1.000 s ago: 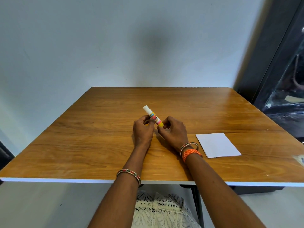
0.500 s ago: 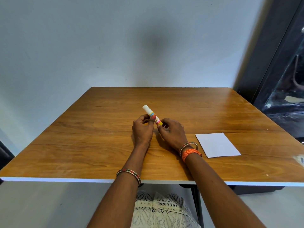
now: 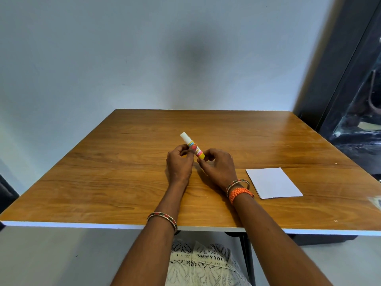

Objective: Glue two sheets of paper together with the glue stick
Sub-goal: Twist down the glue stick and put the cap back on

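A glue stick with a white cap end and a yellow, colourfully labelled body is held tilted above the middle of the wooden table, white end pointing up and away. My left hand pinches its body between thumb and fingers. Just to the right, the fingers of my right hand curl at the stick's yellow lower end. A white sheet of paper lies flat on the table to the right of my right wrist; whether it is one sheet or two stacked I cannot tell.
The table stands against a pale wall. A dark door frame and glass rise at the right. Something small and translucent lies at the table's right edge. The white front edge runs close to my body.
The glue stick and both hands have stayed almost in place; my right fingers have shifted slightly at the stick's lower end.
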